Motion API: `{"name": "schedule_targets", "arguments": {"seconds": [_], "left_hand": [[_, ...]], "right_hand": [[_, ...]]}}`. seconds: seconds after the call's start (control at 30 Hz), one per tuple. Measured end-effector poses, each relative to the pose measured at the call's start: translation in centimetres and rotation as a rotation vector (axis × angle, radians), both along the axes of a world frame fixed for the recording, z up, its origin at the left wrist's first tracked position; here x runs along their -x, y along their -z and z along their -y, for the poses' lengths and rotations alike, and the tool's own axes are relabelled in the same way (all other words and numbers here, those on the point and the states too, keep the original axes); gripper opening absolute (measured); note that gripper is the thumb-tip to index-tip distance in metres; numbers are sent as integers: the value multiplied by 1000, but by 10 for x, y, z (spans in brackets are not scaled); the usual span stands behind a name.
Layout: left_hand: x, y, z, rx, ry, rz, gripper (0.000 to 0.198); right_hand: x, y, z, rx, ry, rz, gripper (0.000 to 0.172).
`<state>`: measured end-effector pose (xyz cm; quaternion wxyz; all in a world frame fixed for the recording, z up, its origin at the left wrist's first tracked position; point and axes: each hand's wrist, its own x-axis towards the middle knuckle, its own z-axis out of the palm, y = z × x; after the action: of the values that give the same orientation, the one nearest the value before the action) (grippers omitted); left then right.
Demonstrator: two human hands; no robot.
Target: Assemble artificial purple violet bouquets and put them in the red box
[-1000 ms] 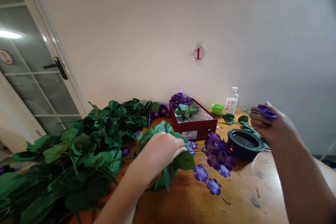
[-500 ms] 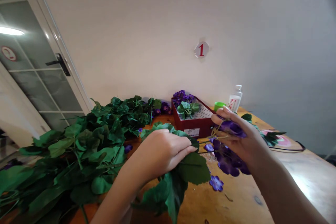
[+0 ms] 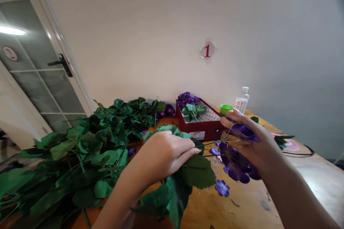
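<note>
Artificial leaves (image 3: 197,171) in left hand (image 3: 166,155): slightly glossy cloth
Purple flower (image 3: 243,132) in right hand (image 3: 251,148): sheeny fabric
Tabletop (image 3: 249,204) below the grip: glossy varnished wood
Box (image 3: 211,128) beyond the grip: matt red card
Bottle (image 3: 241,104) beyond the grip: clear plastic

At 6 o'clock the left hand (image 3: 163,157) closes over a green fabric leaf spray (image 3: 197,171), hiding its stem. At 4 o'clock the right hand (image 3: 248,145) covers part of a purple fabric flower (image 3: 243,132). Both forearms run off the bottom edge. A heap of green artificial foliage (image 3: 80,157) is cut off at 8 o'clock. Print on a clear plastic bottle (image 3: 241,102) and a white box label (image 3: 197,135) is too small to read.
</note>
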<state>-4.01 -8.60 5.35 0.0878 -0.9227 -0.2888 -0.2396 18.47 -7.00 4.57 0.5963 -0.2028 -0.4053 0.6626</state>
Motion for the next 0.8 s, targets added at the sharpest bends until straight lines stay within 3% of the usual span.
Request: {"name": "schedule_targets", "arguments": {"seconds": [0.57,0.73,0.8], "left_hand": [[-1,0,-1,-28,-64,-73,32],[0,1,-4,-32,-82,-93,32],[0,2,-6,-8,-112,-120,31]], "right_hand": [[5,3,3,-49,132,145,24],[-9,-10,4,-67,216,96,19],[-26,-18,7,-92,316,85,14]]}}
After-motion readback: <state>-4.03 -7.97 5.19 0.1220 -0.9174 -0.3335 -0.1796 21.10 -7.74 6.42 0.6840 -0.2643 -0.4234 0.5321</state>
